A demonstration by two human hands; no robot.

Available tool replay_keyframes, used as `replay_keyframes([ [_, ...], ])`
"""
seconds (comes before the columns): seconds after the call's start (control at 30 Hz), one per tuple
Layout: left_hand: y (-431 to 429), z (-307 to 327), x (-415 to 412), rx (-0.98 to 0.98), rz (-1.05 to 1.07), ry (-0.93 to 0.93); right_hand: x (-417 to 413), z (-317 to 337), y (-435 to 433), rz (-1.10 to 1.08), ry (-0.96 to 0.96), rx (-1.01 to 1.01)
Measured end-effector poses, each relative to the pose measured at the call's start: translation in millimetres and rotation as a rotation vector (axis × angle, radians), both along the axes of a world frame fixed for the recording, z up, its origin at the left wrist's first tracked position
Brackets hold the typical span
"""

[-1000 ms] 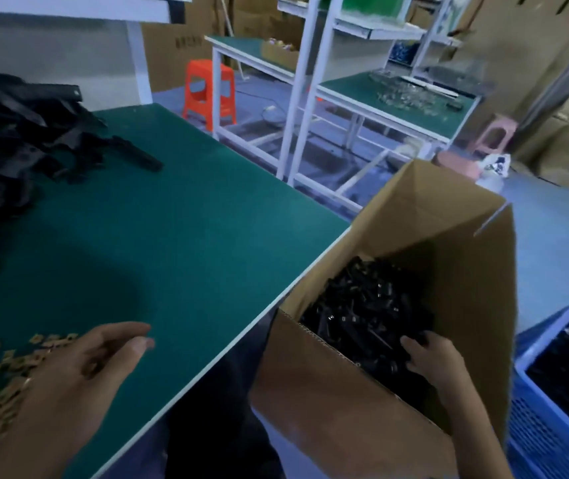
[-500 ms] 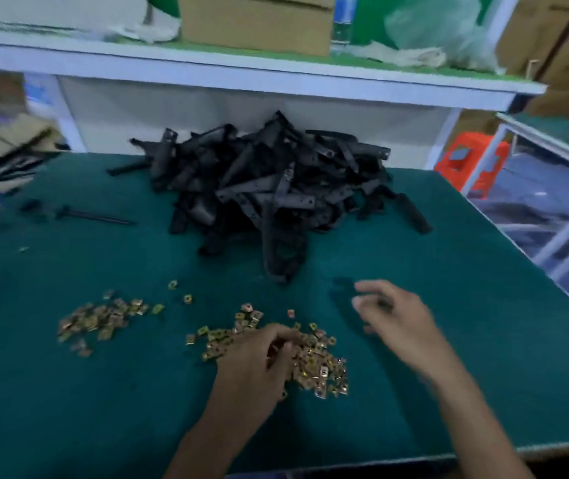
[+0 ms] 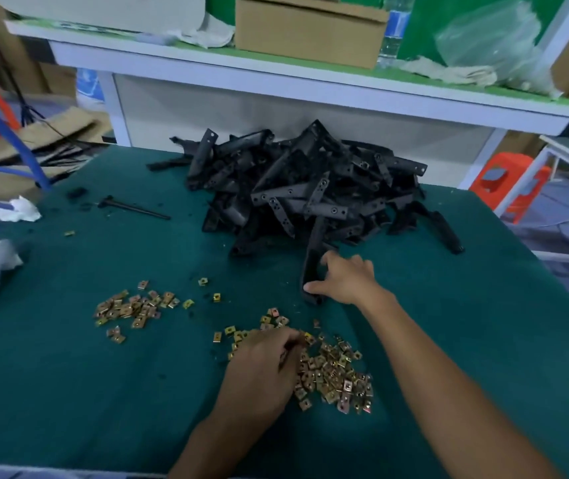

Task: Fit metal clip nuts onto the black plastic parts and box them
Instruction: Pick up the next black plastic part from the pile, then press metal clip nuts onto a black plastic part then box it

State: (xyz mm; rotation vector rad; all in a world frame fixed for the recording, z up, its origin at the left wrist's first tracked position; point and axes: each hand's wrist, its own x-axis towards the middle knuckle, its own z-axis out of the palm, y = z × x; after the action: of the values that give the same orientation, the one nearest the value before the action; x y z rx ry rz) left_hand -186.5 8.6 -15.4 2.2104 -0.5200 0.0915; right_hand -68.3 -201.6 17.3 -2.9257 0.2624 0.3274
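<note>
A heap of black plastic parts (image 3: 297, 188) lies at the back of the green table (image 3: 69, 392). One black plastic part (image 3: 311, 257) sticks out of the heap's near edge, and my right hand (image 3: 345, 278) grips its near end between thumb and fingers. Brass-coloured metal clip nuts (image 3: 335, 371) lie in a loose pile at the front. My left hand (image 3: 262, 368) rests on that pile with fingers curled down into the nuts. A second, smaller group of clip nuts (image 3: 131, 307) lies to the left.
A black rod (image 3: 134, 208) and crumpled white paper (image 3: 17, 209) lie at the table's left. A white shelf (image 3: 310, 84) above the heap carries a cardboard box (image 3: 310, 29), a bottle and a plastic bag. An orange stool (image 3: 504, 181) stands right of the table.
The view swung from the cardboard box back to the table. My right hand left the box, crossed the table and took hold of a black part. My left hand settled on the nut pile.
</note>
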Motion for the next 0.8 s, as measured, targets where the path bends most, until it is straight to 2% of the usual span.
replay_keyframes([
  [0.07, -11, -2, 12, 0.130, -0.013, -0.091, -8, -1, -5, -0.010, 0.057, 0.020],
  [0.1, -18, -4, 19, 0.211, -0.021, -0.128, -12, -2, -7, -0.035, 0.079, 0.111],
  [0.2, -39, -10, 37, 0.420, -0.028, -0.160, -27, -10, -16, -0.175, 0.047, 0.562],
  [0.27, -49, -14, 43, 0.480, -0.027, -0.150, -41, -13, -22, -0.261, -0.049, 0.681],
  [0.5, -56, -14, 49, 0.373, -0.041, -0.134, -97, -24, -32, -0.621, -0.393, 1.188],
  [0.7, -56, -14, 49, 0.329, -0.022, -0.128, -115, -31, -17, -0.664, -0.507, 1.821],
  [0.8, -55, -12, 50, 0.323, -0.035, -0.108, -118, -34, -14, -0.654, -0.531, 2.017],
])
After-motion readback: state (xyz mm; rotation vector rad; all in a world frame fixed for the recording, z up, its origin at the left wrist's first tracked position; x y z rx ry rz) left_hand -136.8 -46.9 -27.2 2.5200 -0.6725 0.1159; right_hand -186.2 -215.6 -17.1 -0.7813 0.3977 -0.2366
